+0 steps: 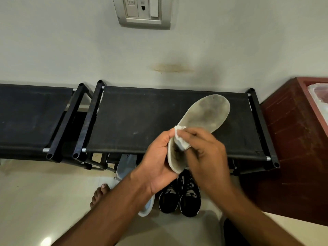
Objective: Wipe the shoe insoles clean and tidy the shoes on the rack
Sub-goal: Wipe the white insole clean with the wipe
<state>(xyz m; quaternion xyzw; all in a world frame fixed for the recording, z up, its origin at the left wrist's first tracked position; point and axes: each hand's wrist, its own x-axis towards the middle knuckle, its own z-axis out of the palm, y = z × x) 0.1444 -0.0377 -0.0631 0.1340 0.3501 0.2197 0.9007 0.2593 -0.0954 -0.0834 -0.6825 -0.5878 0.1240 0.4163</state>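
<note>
the left hand grips the heel end of the insole, holding it up above the shoe rack so its worn face is open for cleaning. the right hand pinches a white wipe against that face, near the heel. the insole's long axis runs diagonally, toe pointing up and away toward the rack's far right corner. black sneakers sit on the floor in front of the rack.

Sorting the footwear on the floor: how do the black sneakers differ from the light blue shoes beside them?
The black sneakers are dark with white trim and visible laces; the light blue shoes are pale, with no laces visible. The sneakers stand side by side in full view; the blue shoes are partly hidden by the left forearm. Both sit on the floor before the rack.
</note>
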